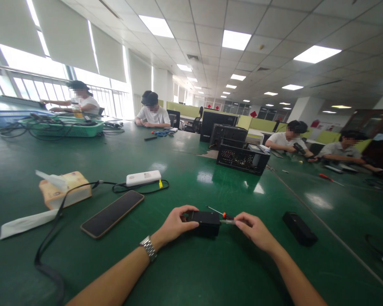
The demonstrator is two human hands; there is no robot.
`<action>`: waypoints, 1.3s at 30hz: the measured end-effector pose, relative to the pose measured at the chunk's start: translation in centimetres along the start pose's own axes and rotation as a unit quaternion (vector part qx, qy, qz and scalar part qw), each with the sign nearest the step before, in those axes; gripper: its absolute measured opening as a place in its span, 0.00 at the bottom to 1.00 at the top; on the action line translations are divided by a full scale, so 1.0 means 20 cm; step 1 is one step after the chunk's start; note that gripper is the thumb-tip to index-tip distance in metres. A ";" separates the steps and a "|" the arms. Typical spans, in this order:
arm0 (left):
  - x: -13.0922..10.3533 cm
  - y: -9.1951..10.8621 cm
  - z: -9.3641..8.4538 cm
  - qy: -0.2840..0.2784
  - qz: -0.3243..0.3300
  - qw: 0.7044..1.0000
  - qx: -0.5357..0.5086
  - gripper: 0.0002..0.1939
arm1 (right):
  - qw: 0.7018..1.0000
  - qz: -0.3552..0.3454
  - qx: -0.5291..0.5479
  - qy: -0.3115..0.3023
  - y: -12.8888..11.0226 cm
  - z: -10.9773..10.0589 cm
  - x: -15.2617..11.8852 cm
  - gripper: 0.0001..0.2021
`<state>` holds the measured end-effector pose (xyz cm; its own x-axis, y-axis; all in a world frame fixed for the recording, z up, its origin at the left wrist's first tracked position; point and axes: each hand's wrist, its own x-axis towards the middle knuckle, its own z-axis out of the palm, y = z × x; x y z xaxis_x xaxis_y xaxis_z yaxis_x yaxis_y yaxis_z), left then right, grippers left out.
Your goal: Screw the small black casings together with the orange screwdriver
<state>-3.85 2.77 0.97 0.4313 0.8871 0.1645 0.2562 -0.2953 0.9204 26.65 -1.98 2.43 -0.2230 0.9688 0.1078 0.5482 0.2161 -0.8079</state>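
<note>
My left hand [178, 225], with a metal-band watch on its wrist, grips a small black box [210, 224] between thumb and fingers. A thin greyish piece [226, 222] reaches from the right end of the box into the fingertips of my right hand [252, 229], pinched there. Whether that piece is a tool or part of the box I cannot tell. Just behind it lies a screwdriver [225, 215] with an orange and black handle, its shaft pointing left. Another black box [300, 228] rests on the green table to the right of my right hand.
On the left are a phone [113, 213], a tissue pack [65, 189], a white power strip [143, 178] and a black cable [51, 231]. Farther back stand an opened computer case [242, 158] and a green basket [64, 128] with cables. Several people sit around the table [178, 272].
</note>
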 end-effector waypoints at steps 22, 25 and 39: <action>0.00 0.01 0.04 -0.035 0.017 0.998 0.041 0.19 | 0.998 -0.028 0.015 0.052 -0.05 0.30 0.02 0.19; 0.00 0.01 0.04 -0.035 0.022 0.998 0.038 0.19 | 0.993 -0.066 -0.053 0.081 -0.05 0.30 0.03 0.20; 0.00 0.02 0.04 -0.033 0.024 0.998 0.052 0.18 | 0.990 -0.051 -0.087 0.100 -0.04 0.32 0.03 0.20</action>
<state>-3.00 2.41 1.05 0.4998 0.8472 0.1801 0.3217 -0.3746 0.8696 20.88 -2.35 -0.56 -0.1289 0.9420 0.3100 0.6661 0.3138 -0.6766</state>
